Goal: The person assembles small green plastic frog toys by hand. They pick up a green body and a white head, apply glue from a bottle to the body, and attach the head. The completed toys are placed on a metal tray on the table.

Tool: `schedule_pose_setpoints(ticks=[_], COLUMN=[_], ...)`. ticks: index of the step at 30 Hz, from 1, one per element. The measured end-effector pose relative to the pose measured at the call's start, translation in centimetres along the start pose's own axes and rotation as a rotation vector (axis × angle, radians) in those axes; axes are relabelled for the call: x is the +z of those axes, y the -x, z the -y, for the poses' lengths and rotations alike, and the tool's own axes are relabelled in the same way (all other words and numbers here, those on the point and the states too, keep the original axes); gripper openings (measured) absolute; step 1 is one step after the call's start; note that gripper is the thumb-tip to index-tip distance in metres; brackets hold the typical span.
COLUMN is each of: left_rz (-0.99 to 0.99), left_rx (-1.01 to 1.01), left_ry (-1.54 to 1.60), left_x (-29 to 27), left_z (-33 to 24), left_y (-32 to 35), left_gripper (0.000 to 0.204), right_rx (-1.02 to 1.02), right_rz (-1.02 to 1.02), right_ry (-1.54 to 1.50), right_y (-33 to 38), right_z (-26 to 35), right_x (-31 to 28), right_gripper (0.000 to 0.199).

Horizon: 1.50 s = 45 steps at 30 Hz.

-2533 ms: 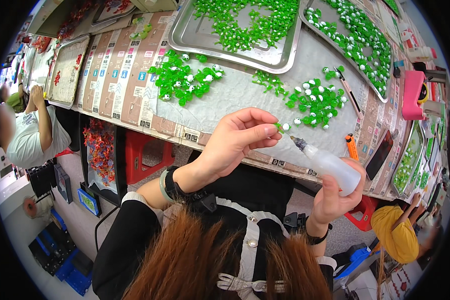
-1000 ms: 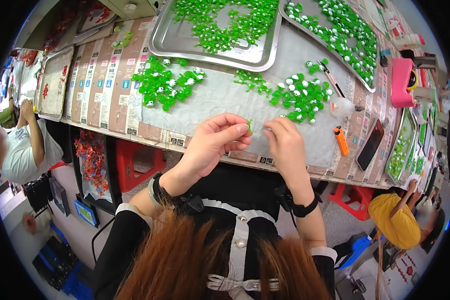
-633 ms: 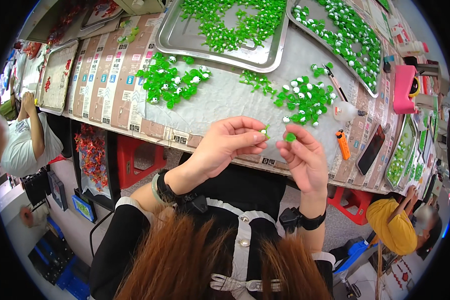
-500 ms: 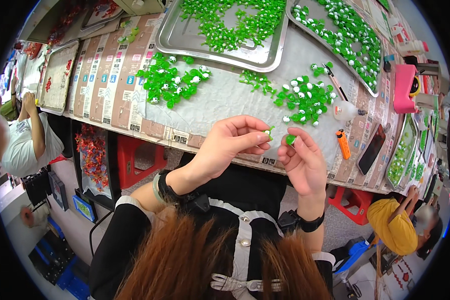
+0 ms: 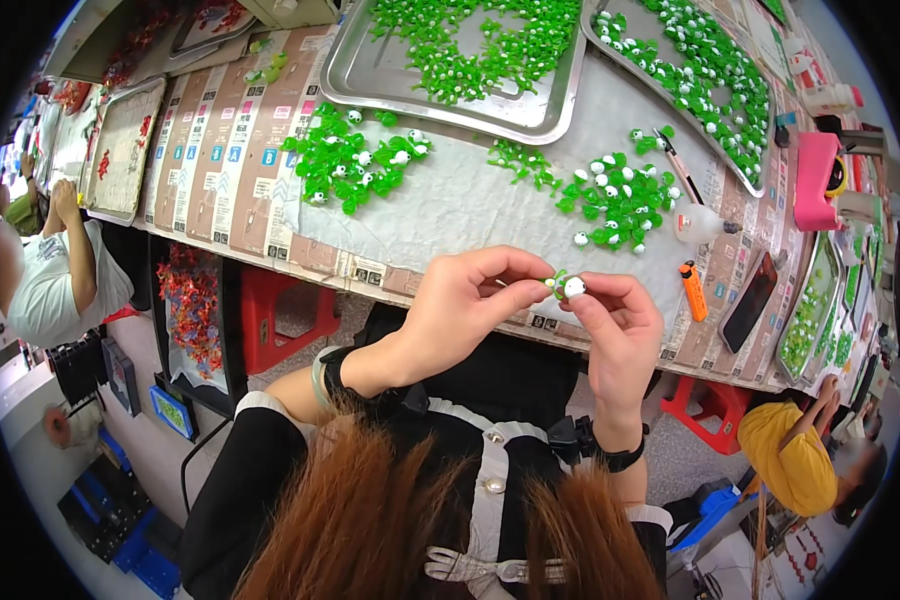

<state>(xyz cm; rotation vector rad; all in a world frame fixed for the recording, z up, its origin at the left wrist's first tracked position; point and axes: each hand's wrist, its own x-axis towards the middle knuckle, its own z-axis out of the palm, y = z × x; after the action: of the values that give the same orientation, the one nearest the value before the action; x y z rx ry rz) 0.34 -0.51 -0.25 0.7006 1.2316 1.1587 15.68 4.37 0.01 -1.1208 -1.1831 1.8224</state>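
Observation:
Over the front edge of the table, my left hand (image 5: 460, 310) pinches a small green plastic piece (image 5: 557, 281) between thumb and forefinger. Facing it, my right hand (image 5: 625, 335) grips a green piece with a white ball-shaped head (image 5: 574, 287). The two parts meet or nearly meet; fingers partly cover them, so I cannot tell whether they are joined. Beyond my hands lie a pile of green pieces with white balls (image 5: 355, 165) on the left, a similar pile (image 5: 620, 205) on the right, and small green pieces (image 5: 520, 160) between.
A metal tray (image 5: 355, 72) of green pieces stands at the back, with another tray (image 5: 670, 112) to its right. Right of the piles are a pen (image 5: 680, 165), a clear bottle (image 5: 698, 222), an orange-and-black tool (image 5: 692, 290), a phone (image 5: 750, 302) and a pink dispenser (image 5: 818, 180). People sit at both sides.
My hands have come together, bringing the two green parts against or close to each other. The right hand's piece has turned, showing its white ball.

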Motion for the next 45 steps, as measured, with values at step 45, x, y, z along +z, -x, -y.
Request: schedule_pose_setpoints(ticks=[45], left_rz=[0.153], left_rx=[-0.173], left_ry=[0.259], left_x=[0.4], left_z=[-1.0], left_y=[-0.2], left_gripper=[0.018], right_rx=[0.013], right_rz=[0.035], right_ry=[-0.136], right_y=[-0.4], right_z=[0.6], right_x=[-0.4], right_gripper=[0.007])
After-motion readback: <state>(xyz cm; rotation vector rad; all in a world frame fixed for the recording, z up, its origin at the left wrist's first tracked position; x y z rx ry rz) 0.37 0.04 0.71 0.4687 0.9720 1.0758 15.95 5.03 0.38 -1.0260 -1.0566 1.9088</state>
